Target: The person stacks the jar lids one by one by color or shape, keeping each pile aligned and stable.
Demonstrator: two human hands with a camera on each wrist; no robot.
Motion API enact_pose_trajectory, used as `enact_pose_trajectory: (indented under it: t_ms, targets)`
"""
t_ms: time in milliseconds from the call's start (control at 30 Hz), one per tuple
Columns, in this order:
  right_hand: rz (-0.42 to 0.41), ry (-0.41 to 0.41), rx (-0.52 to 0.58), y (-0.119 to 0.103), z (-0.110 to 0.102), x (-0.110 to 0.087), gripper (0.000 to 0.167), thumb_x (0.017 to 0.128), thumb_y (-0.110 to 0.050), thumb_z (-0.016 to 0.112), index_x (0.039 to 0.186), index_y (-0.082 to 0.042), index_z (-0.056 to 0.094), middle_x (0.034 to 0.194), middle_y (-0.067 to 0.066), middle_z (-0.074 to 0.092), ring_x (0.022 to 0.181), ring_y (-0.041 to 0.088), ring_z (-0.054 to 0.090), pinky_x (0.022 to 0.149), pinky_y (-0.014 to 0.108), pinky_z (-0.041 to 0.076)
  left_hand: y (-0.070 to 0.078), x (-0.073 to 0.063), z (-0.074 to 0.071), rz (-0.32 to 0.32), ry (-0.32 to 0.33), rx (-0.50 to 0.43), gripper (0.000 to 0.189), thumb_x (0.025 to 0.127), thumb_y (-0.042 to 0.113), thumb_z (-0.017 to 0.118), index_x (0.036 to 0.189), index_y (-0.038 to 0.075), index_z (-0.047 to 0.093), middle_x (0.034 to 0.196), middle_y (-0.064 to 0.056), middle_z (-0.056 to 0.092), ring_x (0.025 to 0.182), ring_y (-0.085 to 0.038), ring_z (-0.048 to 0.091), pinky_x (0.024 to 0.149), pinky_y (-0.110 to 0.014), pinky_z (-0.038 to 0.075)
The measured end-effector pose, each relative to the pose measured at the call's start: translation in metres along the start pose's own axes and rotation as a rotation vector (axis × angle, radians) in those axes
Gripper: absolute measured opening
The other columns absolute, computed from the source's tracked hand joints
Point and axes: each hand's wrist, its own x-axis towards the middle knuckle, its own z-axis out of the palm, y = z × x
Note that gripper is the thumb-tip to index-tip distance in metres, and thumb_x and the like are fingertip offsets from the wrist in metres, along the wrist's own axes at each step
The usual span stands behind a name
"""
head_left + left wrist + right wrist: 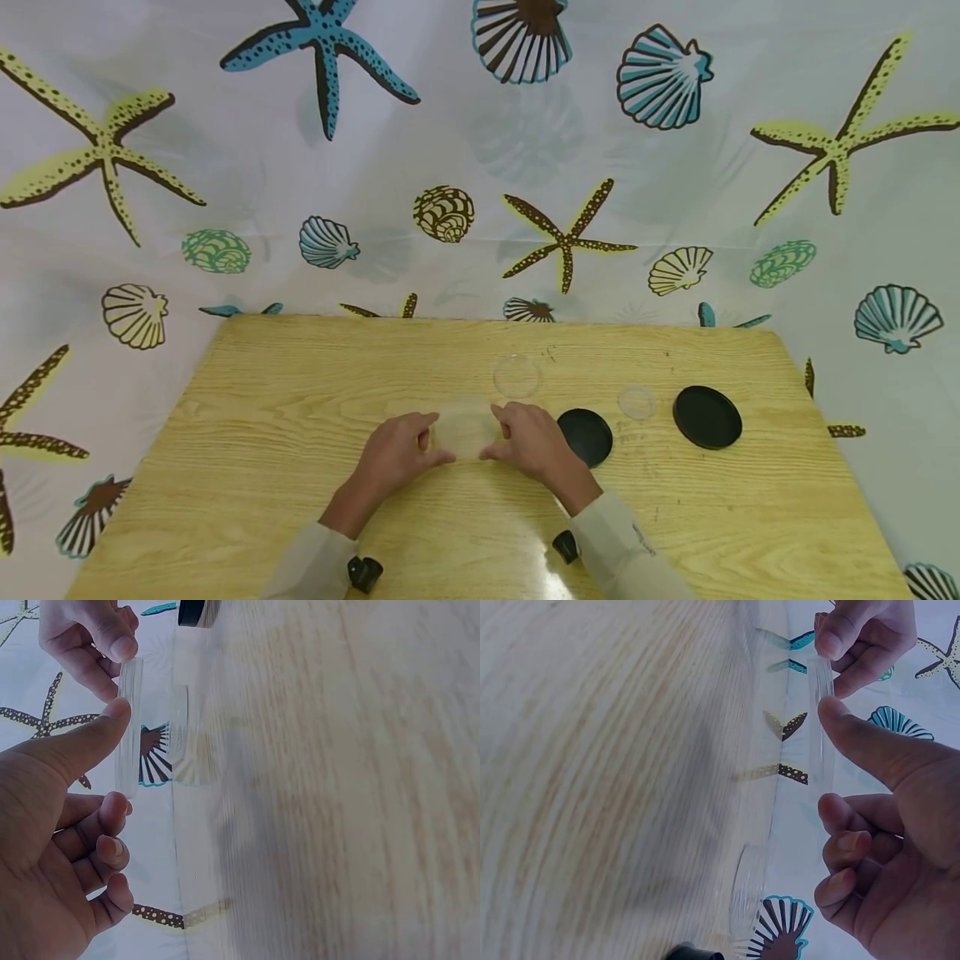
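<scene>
Between my two hands is a clear, shallow round dish (pixel 465 428), raised above the table. Seen edge-on in the left wrist view, the dish (pixel 130 727) shows a ridged, see-through side. My left hand (pixel 396 452) pinches its left side, thumb on the near edge and fingertips at the far edge. On the opposite side my right hand (pixel 536 442) grips it the same way, as the right wrist view shows with the dish (pixel 821 727) at the thumb and fingertips. The other fingers of both hands are curled in loosely.
Another clear round dish (pixel 517 377) lies just beyond my hands on the wooden table (pixel 285 392). A black round dish (pixel 588 437) sits beside my right wrist. Further right are a smaller clear disc (pixel 636 402) and a larger black dish (pixel 707 418). A patterned curtain (pixel 450 150) hangs behind the table.
</scene>
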Motion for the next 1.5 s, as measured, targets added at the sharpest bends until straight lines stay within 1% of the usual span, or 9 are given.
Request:
enact_pose_trajectory:
  t_ms: [167, 300, 400, 533, 667, 933, 1067, 1267, 1500]
  targets:
    - [-0.005, -0.002, 0.018, 0.002, 0.001, -0.003, 0.039, 0.074, -0.042, 0.078, 0.09, -0.008, 0.065, 0.062, -0.005, 0.039, 0.051, 0.006, 0.031, 0.048, 0.02, 0.024, 0.002, -0.002, 0.004, 0.012, 0.014, 0.027, 0.064, 0.072, 0.041, 0.08, 0.119, 0.001, 0.065, 0.062, 0.008, 0.046, 0.052, -0.006, 0.036, 0.053, -0.021, 0.034]
    - [0.007, -0.009, 0.039, 0.003, 0.001, -0.006, 0.04, 0.074, -0.041, 0.079, 0.092, -0.007, 0.066, 0.062, -0.005, 0.039, 0.051, 0.006, 0.031, 0.048, 0.02, 0.024, 0.005, -0.004, 0.005, 0.007, 0.004, 0.033, 0.064, 0.072, 0.042, 0.08, 0.119, 0.001, 0.065, 0.064, 0.007, 0.049, 0.053, -0.006, 0.037, 0.055, -0.022, 0.036]
    - [0.023, -0.02, 0.059, 0.003, 0.002, -0.008, 0.046, 0.074, -0.039, 0.08, 0.103, -0.006, 0.066, 0.062, -0.005, 0.04, 0.051, 0.006, 0.032, 0.048, 0.02, 0.024, 0.006, -0.005, 0.007, -0.002, -0.008, 0.037, 0.064, 0.071, 0.042, 0.08, 0.118, 0.001, 0.066, 0.066, 0.006, 0.051, 0.054, -0.007, 0.038, 0.055, -0.023, 0.036]
    - [0.016, -0.01, 0.053, 0.006, 0.007, -0.01, 0.038, 0.072, -0.04, 0.08, 0.087, -0.008, 0.066, 0.06, -0.006, 0.039, 0.051, 0.006, 0.032, 0.048, 0.02, 0.024, 0.007, -0.006, 0.012, -0.005, -0.023, 0.041, 0.057, 0.071, 0.041, 0.081, 0.111, 0.002, 0.068, 0.066, 0.005, 0.052, 0.055, -0.007, 0.039, 0.055, -0.024, 0.036]
    - [0.0, 0.013, 0.039, 0.009, 0.012, -0.013, 0.041, 0.07, -0.041, 0.081, 0.069, -0.009, 0.056, 0.058, -0.007, 0.038, 0.05, 0.006, 0.032, 0.048, 0.02, 0.024, 0.008, -0.009, 0.016, 0.019, -0.019, 0.052, 0.049, 0.07, 0.041, 0.081, 0.101, 0.005, 0.068, 0.066, 0.005, 0.052, 0.057, -0.006, 0.039, 0.056, -0.024, 0.037]
    - [-0.002, 0.019, 0.023, 0.01, 0.017, -0.017, 0.038, 0.07, -0.042, 0.081, 0.073, -0.011, 0.06, 0.059, -0.007, 0.039, 0.05, 0.006, 0.032, 0.049, 0.02, 0.026, 0.007, -0.011, 0.02, 0.037, -0.01, 0.074, 0.038, 0.069, 0.044, 0.081, 0.072, 0.015, 0.055, 0.064, 0.007, 0.048, 0.056, -0.007, 0.038, 0.053, -0.023, 0.032]
    - [0.009, 0.008, 0.031, 0.01, 0.018, -0.019, 0.036, 0.071, -0.041, 0.081, 0.078, -0.011, 0.063, 0.059, -0.007, 0.039, 0.05, 0.005, 0.031, 0.048, 0.02, 0.025, 0.006, -0.012, 0.023, 0.042, -0.008, 0.077, 0.038, 0.069, 0.044, 0.081, 0.071, 0.015, 0.055, 0.064, 0.007, 0.048, 0.056, -0.006, 0.037, 0.053, -0.023, 0.031]
    - [0.003, 0.01, 0.025, 0.011, 0.021, -0.02, 0.038, 0.071, -0.042, 0.08, 0.072, -0.011, 0.058, 0.06, -0.007, 0.038, 0.05, 0.005, 0.03, 0.049, 0.019, 0.025, 0.007, -0.012, 0.024, 0.037, -0.02, 0.084, 0.04, 0.07, 0.045, 0.08, 0.071, 0.015, 0.053, 0.064, 0.007, 0.047, 0.056, -0.007, 0.037, 0.052, -0.023, 0.03]
    - [0.018, 0.006, 0.009, 0.012, 0.023, -0.02, 0.043, 0.07, -0.043, 0.08, 0.095, -0.01, 0.067, 0.063, -0.008, 0.043, 0.053, 0.004, 0.033, 0.051, 0.019, 0.028, 0.007, -0.01, 0.025, 0.023, -0.041, 0.089, 0.042, 0.07, 0.044, 0.08, 0.068, 0.014, 0.051, 0.062, 0.008, 0.042, 0.056, -0.008, 0.037, 0.052, -0.024, 0.029]
